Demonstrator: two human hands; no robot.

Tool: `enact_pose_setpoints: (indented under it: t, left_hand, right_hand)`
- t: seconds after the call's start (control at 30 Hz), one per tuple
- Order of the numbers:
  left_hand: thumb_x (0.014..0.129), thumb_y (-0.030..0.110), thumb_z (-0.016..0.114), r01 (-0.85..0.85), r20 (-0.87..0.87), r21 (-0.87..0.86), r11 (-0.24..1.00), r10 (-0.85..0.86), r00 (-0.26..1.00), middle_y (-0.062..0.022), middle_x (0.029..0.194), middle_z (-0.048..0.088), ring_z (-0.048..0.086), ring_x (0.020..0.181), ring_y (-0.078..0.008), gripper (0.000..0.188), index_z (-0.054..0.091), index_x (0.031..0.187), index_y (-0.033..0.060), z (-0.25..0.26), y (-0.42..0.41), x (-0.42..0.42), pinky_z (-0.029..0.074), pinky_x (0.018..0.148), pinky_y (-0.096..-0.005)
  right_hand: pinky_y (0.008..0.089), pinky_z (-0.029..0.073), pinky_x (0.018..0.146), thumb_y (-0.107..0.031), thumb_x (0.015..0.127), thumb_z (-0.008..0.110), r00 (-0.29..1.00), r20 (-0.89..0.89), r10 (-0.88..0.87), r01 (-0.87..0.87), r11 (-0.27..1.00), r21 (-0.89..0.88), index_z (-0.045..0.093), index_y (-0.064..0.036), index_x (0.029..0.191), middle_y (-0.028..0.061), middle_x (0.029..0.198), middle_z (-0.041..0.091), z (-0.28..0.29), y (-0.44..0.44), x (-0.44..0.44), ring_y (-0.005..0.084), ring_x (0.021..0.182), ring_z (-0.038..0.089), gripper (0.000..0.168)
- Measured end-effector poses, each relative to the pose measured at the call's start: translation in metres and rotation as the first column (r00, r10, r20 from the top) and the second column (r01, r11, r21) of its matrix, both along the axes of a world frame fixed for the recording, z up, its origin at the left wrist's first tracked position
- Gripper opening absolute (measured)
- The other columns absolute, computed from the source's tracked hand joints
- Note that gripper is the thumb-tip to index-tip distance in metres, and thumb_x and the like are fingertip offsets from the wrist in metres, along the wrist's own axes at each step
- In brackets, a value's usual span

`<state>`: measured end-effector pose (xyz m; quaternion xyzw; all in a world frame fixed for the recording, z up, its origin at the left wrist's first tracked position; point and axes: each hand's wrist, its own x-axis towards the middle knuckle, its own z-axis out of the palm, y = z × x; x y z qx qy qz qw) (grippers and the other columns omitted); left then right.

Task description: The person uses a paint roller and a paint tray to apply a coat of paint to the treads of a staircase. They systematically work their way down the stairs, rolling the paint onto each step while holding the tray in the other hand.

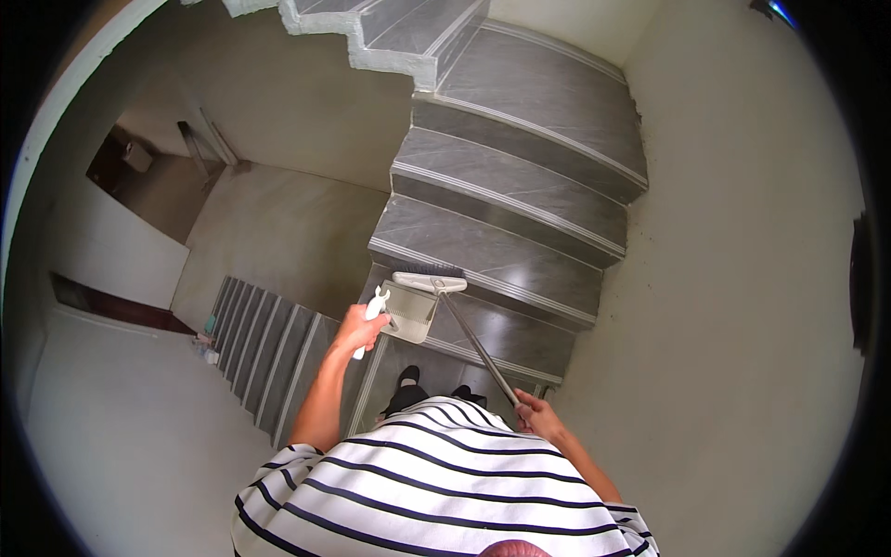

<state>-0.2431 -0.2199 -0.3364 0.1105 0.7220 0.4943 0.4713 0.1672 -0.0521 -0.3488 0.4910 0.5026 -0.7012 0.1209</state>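
My left hand (361,328) is closed around the white handle (376,303) of a long-handled dustpan. Its pale pan (412,313), with comb teeth across it, is below that hand, over a low step. My right hand (534,412) grips the metal pole (480,348) of a broom near its upper end. The broom's beige head (430,282) lies just beyond the pan, dark bristles (431,269) turned toward the stair edge above. Whether the bristles touch the tile cannot be made out.
Grey tiled stairs (511,157) with striped nosings climb ahead, beside a plain wall (738,292) on the right. At left the stairwell drops open, with a lower flight (268,348) descending. My dark shoes (410,376) stand on the tiled landing. Small items (207,348) lie by the lower flight.
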Motion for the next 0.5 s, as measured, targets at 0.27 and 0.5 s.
enact_pose_setpoints:
  t: [0.27,0.5]
  left_hand:
    - [0.086,0.013,0.065,0.060,0.040,0.077,0.995,-0.063,0.997,-0.0008,0.051,0.045,0.042,0.037,-0.0107,0.023,0.049,0.071,0.0038,-0.003,0.029,0.038,0.034,0.033,-0.0296]
    - [0.086,0.014,0.064,0.046,0.096,0.094,0.995,-0.055,0.994,0.0004,0.053,0.045,0.041,0.040,-0.0088,0.021,0.050,0.073,0.0057,-0.014,0.060,0.025,0.035,0.035,-0.0278]
  right_hand:
    - [0.0293,0.039,0.036,-0.022,0.097,0.054,0.955,-0.038,-0.294,0.296,0.950,0.096,0.032,-0.017,0.147,0.0041,0.064,0.051,-0.002,0.006,-0.025,0.0134,0.042,0.046,0.055]
    - [0.0302,0.041,0.036,-0.013,0.094,0.048,0.930,0.000,-0.367,0.363,0.920,0.149,0.017,-0.016,0.152,0.0053,0.061,0.047,-0.070,0.055,-0.051,0.0151,0.042,0.045,0.066]
